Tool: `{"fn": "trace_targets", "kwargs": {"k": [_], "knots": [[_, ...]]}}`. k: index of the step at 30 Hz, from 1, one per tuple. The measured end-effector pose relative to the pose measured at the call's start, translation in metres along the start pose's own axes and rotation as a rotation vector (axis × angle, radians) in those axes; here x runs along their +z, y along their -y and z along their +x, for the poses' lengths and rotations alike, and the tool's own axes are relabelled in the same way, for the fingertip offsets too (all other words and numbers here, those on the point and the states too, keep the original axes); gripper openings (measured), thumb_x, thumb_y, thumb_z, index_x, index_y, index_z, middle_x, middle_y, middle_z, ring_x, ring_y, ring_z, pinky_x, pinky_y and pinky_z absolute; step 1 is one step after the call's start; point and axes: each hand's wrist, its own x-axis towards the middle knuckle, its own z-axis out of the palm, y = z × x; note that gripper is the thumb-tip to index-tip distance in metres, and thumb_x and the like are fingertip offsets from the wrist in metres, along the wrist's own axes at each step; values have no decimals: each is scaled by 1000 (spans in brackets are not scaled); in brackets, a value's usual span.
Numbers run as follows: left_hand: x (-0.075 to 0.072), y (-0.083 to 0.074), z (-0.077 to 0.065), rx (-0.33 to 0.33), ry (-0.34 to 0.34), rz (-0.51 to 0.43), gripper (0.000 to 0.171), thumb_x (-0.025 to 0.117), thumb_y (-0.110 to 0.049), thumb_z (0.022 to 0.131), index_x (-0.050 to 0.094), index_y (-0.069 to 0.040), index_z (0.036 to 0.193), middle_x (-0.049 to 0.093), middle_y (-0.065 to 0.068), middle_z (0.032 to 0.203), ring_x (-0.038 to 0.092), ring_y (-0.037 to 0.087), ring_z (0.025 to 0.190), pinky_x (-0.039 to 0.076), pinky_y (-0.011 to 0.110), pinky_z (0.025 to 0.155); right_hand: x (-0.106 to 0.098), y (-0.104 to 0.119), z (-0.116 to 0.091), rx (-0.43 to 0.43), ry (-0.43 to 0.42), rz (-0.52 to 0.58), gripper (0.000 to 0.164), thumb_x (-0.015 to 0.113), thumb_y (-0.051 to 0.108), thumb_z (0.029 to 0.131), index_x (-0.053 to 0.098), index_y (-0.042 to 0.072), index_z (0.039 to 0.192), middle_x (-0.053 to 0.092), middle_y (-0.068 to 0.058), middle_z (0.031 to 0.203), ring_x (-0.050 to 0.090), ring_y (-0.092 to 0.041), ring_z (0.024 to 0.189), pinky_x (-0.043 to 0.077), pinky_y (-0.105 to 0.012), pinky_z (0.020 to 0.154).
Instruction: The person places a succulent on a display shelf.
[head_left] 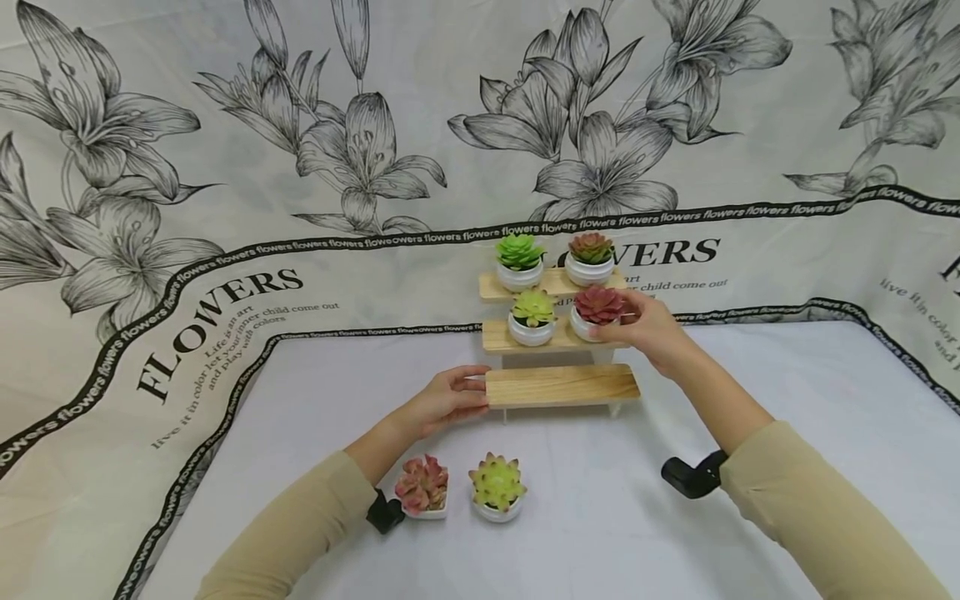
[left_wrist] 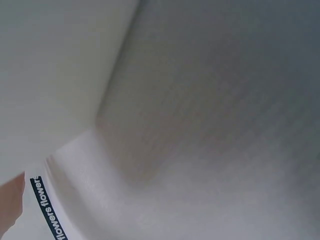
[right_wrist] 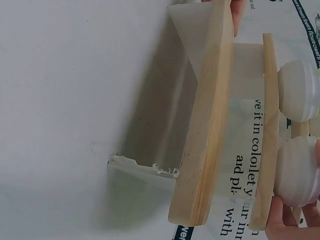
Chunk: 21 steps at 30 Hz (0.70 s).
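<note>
On the middle board of a three-tier wooden display stand [head_left: 562, 387], a dark red potted succulent [head_left: 597, 306] sits at the right. My right hand [head_left: 651, 330] grips its white pot [right_wrist: 295, 172] from the side, with fingertips low on the pot in the right wrist view. At the left end of the lowest board, my left hand [head_left: 450, 400] holds the stand by its edge. Beside the red plant is a yellow-green succulent [head_left: 532, 317] in a round pot. The top board carries a bright green succulent [head_left: 519, 260] and a reddish-green one [head_left: 590, 258].
Two more potted succulents stand on the white tabletop in front: a pink-red one [head_left: 422, 486] near my left forearm and a yellow-green one [head_left: 498, 487] with pointed leaves. Behind the stand hangs a flower-printed cloth [head_left: 375, 287]. Black wrist gear [head_left: 693, 475] shows below my right sleeve.
</note>
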Motion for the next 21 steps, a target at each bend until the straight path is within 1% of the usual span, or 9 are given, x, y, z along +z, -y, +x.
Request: {"fn": "trace_targets", "kwargs": {"k": [4,7,10,12,17,21], "knots": [[0,0,0,3,0,2,51,52,10,89,38,2,138,53,11,107,59,16,88,54,30,85,0,-1,0,11,-6,11,75,70,15,83,28,2,144,40,-18,133,43,-23,111,47,-17,80],[0,-1,1,-2,-2,-3,52,52,10,89,38,1,138,53,11,106,59,16,88,54,30,84,-1,-1,-1,5,-11,19,75,71,15,83,28,2,144,42,-16,129,45,-18,106,48,-16,78],[0,-1,1,-2,4,-2,52,52,10,89,38,2,138,53,12,107,59,16,88,54,30,85,-2,-2,-3,-2,-13,51,75,70,12,83,27,3,144,43,-12,124,47,-13,100,48,-15,78],[1,-1,0,-8,5,-6,52,52,10,89,37,2,139,53,12,107,59,16,88,54,30,85,-3,-3,-6,3,-11,70,77,70,12,84,25,4,146,42,-11,126,46,-12,101,48,-15,79],[0,-1,0,-9,13,-8,53,51,11,89,36,3,139,53,11,106,60,14,87,53,31,86,-7,-3,-15,11,-17,98,79,70,12,84,23,5,147,37,-15,131,44,-15,107,47,-13,82],[-1,-1,0,-14,4,-10,53,52,11,89,37,2,139,53,12,107,60,16,88,53,31,86,-10,-1,-26,-9,-42,94,78,70,14,84,24,4,146,38,-15,129,47,-12,103,48,-12,82]]}}
